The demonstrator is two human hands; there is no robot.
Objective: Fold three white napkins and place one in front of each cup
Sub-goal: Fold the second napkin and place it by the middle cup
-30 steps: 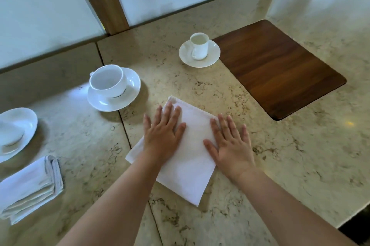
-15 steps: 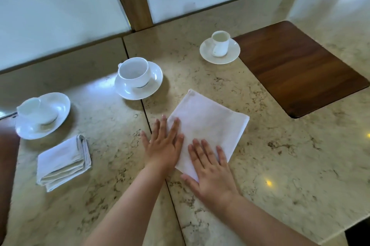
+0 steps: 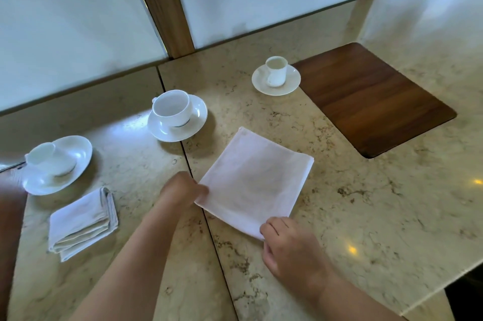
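Observation:
A white napkin (image 3: 254, 180), folded to a flat square, lies on the marble table in front of the middle cup (image 3: 171, 108). My left hand (image 3: 181, 188) pinches its near left corner. My right hand (image 3: 290, 247) pinches its near right corner. A second napkin (image 3: 82, 224), folded small and thick, lies in front of the left cup (image 3: 49, 161). The right cup (image 3: 275, 70) stands on its saucer at the back with no napkin before it. All three cups are white and sit on white saucers.
A dark wooden mat (image 3: 373, 97) lies right of the right cup. Frosted panels and a wooden post (image 3: 162, 4) close off the far side of the table. The table's near right edge (image 3: 423, 299) drops off beside my right forearm.
Both hands have slid from lying flat on the napkin back to its near corners and closed on them. The camera view has shifted, bringing the left cup and folded napkin further into view.

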